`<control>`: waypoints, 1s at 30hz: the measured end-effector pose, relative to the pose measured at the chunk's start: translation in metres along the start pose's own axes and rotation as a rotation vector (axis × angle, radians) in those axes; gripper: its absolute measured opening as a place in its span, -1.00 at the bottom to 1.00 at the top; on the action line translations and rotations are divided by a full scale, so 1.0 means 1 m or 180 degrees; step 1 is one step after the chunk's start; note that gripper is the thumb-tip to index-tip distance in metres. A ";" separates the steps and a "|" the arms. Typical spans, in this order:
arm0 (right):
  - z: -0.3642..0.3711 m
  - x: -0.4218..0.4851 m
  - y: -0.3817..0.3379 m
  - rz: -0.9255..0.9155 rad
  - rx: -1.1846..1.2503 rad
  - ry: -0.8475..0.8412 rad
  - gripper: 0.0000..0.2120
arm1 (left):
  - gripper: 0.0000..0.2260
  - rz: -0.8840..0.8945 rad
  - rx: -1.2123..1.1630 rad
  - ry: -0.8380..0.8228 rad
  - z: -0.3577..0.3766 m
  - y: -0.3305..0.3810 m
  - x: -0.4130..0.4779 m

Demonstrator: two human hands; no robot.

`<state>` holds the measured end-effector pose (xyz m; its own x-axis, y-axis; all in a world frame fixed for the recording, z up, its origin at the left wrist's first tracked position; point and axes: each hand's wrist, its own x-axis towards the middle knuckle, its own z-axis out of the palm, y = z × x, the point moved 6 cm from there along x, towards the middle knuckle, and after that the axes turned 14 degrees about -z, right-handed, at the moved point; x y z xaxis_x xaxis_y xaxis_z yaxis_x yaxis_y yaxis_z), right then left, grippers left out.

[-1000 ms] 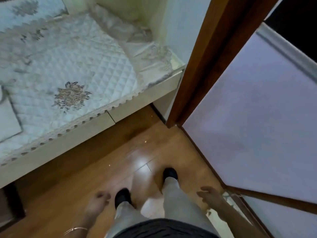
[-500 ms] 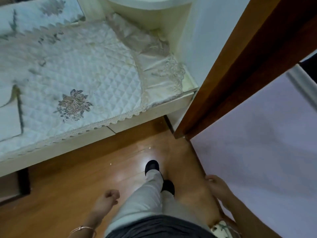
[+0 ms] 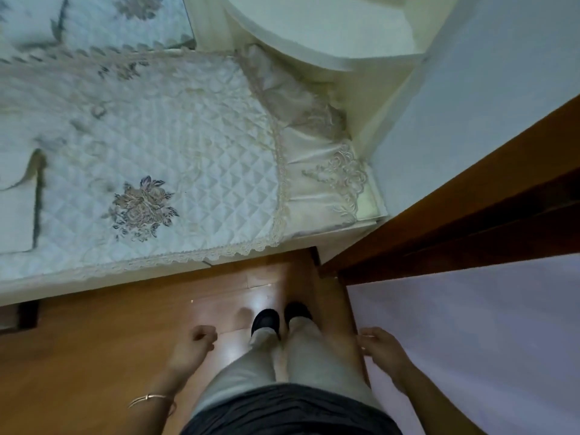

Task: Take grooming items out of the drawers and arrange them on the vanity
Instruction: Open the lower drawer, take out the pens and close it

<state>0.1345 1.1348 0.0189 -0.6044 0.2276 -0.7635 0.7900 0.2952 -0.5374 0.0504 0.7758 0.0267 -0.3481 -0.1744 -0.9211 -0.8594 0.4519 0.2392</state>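
Note:
No grooming items, drawers or vanity top are plainly in view. My left hand (image 3: 194, 346) hangs at my side over the wooden floor, its fingers loosely curled and holding nothing. My right hand (image 3: 381, 348) hangs on the other side, by the edge of a pale lilac panel (image 3: 470, 334), with relaxed fingers and nothing in it. A thin bracelet sits on my left wrist. My two feet in dark shoes stand close together on the floor between the hands.
A bed with a white quilted cover (image 3: 141, 152), embroidered flowers and a lace edge fills the upper left. A cream curved piece of furniture (image 3: 329, 29) stands at the top. A brown wooden door frame (image 3: 470, 202) runs diagonally at right. Glossy wooden floor (image 3: 94, 356) lies below.
I have walked forward toward the bed and door frame; both have come closer. My feet have come together. Both hands stay hanging at my sides, holding nothing.

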 end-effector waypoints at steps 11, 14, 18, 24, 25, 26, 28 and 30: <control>-0.025 0.070 -0.061 -0.0236 -0.0603 -0.0585 -0.89 | -0.86 -0.0975 -0.1192 0.0077 0.061 -0.040 -0.015; -0.006 0.093 -0.086 -0.0575 -0.0730 -0.0711 -0.78 | -0.88 -0.0861 -0.1260 0.0031 0.073 -0.011 -0.001; 0.017 0.118 -0.110 -0.0803 -0.0437 -0.0675 -0.76 | -0.88 -0.0477 -0.1309 -0.0002 0.078 0.042 0.030; 0.032 0.155 -0.109 -0.0055 0.1365 -0.0303 -0.88 | -0.69 -0.0274 -0.1964 -0.0156 0.074 0.088 0.088; 0.034 0.161 -0.109 -0.0006 0.1637 -0.0275 -0.84 | -0.68 -0.0237 -0.2170 -0.0202 0.072 0.094 0.094; 0.036 0.165 -0.110 0.0020 0.1862 -0.0261 -0.83 | -0.68 -0.0193 -0.2356 -0.0239 0.068 0.098 0.099; 0.039 0.167 -0.109 0.0039 0.2132 -0.0269 -0.84 | -0.65 -0.0128 -0.2731 -0.0369 0.064 0.103 0.107; 0.040 0.166 -0.107 0.0029 0.2276 -0.0287 -0.85 | -0.63 -0.0180 -0.2968 -0.0493 0.063 0.101 0.109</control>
<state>-0.0460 1.1037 -0.0647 -0.6109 0.1406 -0.7791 0.6878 -0.3931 -0.6103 -0.0510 0.8576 -0.0687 -0.3008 -0.0265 -0.9533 -0.8495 -0.4468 0.2804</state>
